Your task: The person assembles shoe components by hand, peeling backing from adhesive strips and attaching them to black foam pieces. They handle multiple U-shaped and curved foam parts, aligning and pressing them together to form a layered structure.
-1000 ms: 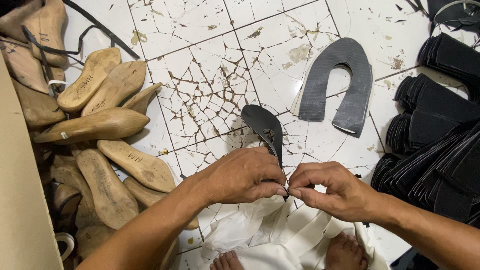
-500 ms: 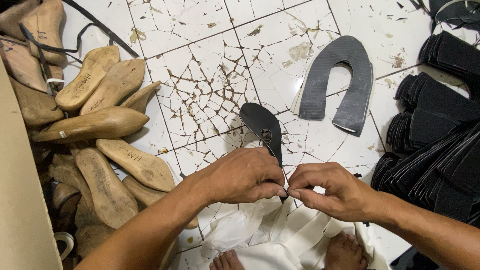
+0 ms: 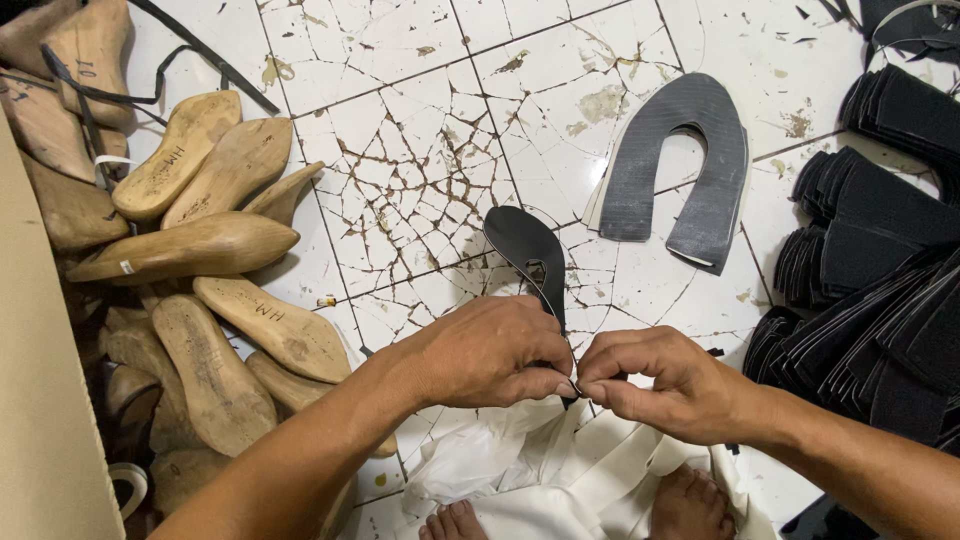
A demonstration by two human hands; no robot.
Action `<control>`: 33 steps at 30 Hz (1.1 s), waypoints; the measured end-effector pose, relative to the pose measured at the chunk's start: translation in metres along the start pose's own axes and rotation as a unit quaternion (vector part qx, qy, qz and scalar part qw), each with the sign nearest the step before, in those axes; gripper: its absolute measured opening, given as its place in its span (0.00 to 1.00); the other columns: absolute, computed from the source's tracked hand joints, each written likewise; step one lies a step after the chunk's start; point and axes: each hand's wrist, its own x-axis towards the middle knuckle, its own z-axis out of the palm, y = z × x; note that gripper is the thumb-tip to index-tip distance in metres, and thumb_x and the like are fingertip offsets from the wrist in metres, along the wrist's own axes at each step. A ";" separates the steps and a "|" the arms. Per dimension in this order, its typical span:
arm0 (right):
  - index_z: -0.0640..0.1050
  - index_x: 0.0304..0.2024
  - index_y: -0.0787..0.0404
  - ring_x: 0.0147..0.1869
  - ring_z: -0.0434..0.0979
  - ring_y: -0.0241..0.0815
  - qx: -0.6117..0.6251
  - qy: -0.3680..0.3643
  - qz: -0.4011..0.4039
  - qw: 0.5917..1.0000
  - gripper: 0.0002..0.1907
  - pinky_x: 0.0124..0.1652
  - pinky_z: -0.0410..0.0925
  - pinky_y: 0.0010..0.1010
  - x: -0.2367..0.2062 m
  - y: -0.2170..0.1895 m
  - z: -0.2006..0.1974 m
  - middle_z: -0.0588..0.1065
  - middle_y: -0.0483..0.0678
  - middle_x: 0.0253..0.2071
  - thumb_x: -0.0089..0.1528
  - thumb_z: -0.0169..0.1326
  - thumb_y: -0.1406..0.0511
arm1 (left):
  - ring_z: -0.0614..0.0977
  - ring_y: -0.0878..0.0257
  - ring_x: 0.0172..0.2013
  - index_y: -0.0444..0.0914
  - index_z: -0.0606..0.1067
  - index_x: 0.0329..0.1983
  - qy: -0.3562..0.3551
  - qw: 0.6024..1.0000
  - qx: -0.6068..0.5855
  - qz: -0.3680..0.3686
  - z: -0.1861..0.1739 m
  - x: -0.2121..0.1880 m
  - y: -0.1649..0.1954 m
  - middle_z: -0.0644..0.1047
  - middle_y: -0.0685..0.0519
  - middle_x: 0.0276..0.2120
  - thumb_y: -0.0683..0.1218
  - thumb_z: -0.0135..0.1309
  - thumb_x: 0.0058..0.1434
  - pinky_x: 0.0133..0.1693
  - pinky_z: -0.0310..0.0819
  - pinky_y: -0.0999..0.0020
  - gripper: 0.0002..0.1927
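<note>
A thin black sole-shaped piece (image 3: pixel 524 244) stands on edge, pointing away from me over the cracked white tiles. My left hand (image 3: pixel 488 350) pinches its near end from the left. My right hand (image 3: pixel 662 382) pinches the same end from the right, fingertips of both hands almost touching. Just below the hands lies a heap of white fabric pieces (image 3: pixel 560 480), and my bare toes (image 3: pixel 456 522) show at the bottom edge.
A pile of wooden shoe lasts (image 3: pixel 200 250) fills the left side beside a tan board (image 3: pixel 40 400). A grey U-shaped cut piece (image 3: pixel 690 160) lies on the tiles (image 3: pixel 400 120) ahead. Stacks of black cut pieces (image 3: pixel 880 300) line the right.
The black piece has tilted slightly and shifted a little nearer to me between the fingers. Both hands stay in nearly the same spot.
</note>
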 end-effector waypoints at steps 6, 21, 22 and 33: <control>0.83 0.39 0.63 0.39 0.83 0.38 -0.025 0.006 0.005 1.000 0.08 0.37 0.77 0.31 0.001 -0.002 0.002 0.82 0.47 0.35 0.64 0.56 0.65 | 0.79 0.59 0.37 0.43 0.83 0.35 0.003 1.000 0.002 0.008 0.000 -0.001 -0.001 0.80 0.57 0.28 0.55 0.61 0.60 0.42 0.73 0.59 0.11; 0.79 0.35 0.63 0.32 0.82 0.36 -0.104 0.038 -0.050 0.993 0.02 0.28 0.75 0.28 0.006 -0.012 0.008 0.80 0.45 0.32 0.60 0.56 0.71 | 0.80 0.57 0.38 0.41 0.82 0.31 0.002 1.000 0.005 -0.015 0.002 0.001 0.000 0.81 0.55 0.27 0.53 0.61 0.59 0.42 0.73 0.58 0.11; 0.78 0.34 0.63 0.31 0.81 0.35 -0.102 0.041 -0.053 0.992 0.01 0.28 0.74 0.28 0.007 -0.012 0.008 0.79 0.45 0.31 0.60 0.56 0.71 | 0.80 0.57 0.38 0.41 0.82 0.32 0.000 1.000 0.007 -0.016 0.002 0.001 0.000 0.81 0.55 0.27 0.53 0.61 0.58 0.42 0.73 0.58 0.11; 0.78 0.32 0.66 0.32 0.70 0.31 0.078 0.145 0.089 0.982 0.05 0.31 0.66 0.26 0.000 0.011 0.004 0.76 0.43 0.29 0.60 0.52 0.70 | 0.80 0.56 0.34 0.32 0.72 0.44 0.184 0.979 -0.039 -0.083 0.015 0.005 0.009 0.76 0.47 0.33 0.52 0.67 0.53 0.36 0.74 0.60 0.25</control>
